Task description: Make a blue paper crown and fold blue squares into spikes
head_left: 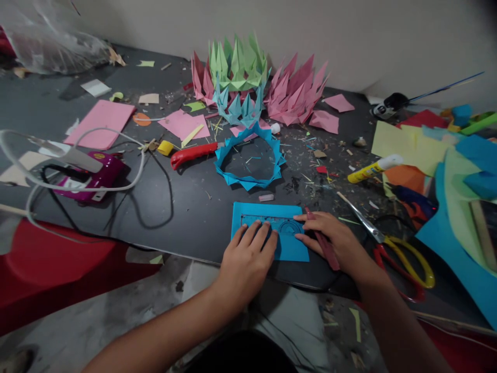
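A sheet of blue paper (293, 252) lies near the table's front edge. On it rests a see-through stencil ruler (289, 227) with a round cut-out pattern. My left hand (248, 259) lies over the ruler's left part, fingers stretched flat and pressing down. My right hand (336, 241) is at the ruler's right end, with its fingertips on the paper and ruler. A slim dark-red stick-like tool (328, 251) is held in that hand, slanting across the palm; its exact kind is unclear. Just beyond the paper stands a ring of folded blue paper (248, 182) with a pointed rim.
Scissors (376, 233) lie right of my right hand, below a glue stick (375, 168). A red cutter (194, 154) touches the ring's left side. Pointed paper crowns (236, 65) stand at the back. A purple corded device (91, 178) and paper scraps lie left.
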Tool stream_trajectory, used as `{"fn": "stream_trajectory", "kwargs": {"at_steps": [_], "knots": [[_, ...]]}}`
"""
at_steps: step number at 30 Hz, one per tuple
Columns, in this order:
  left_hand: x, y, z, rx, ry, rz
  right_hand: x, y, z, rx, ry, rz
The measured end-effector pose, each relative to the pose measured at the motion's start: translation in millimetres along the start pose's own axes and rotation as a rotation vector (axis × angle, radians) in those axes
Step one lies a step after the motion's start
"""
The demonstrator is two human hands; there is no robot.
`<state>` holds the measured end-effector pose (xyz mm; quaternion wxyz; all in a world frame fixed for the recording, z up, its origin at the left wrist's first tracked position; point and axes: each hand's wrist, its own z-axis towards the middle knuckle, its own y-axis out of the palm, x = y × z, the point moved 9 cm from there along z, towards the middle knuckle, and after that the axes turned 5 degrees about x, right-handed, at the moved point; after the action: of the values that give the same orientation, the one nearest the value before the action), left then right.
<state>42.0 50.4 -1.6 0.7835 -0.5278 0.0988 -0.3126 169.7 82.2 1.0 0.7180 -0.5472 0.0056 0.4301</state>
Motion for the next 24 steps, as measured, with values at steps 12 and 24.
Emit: {"fn": "stream_trajectory", "kwargs": {"at_steps": [12,24], "knots": [[-2.0,-0.4,-0.7,0.025,-0.024,-0.039,1.3,1.3,-1.3,0.002,0.004,-0.009],[-2.8,0.1,-2.0,0.019,-0.026,-0.053,3.6,1.6,-2.4,-0.005,0.016,-0.018]]}}
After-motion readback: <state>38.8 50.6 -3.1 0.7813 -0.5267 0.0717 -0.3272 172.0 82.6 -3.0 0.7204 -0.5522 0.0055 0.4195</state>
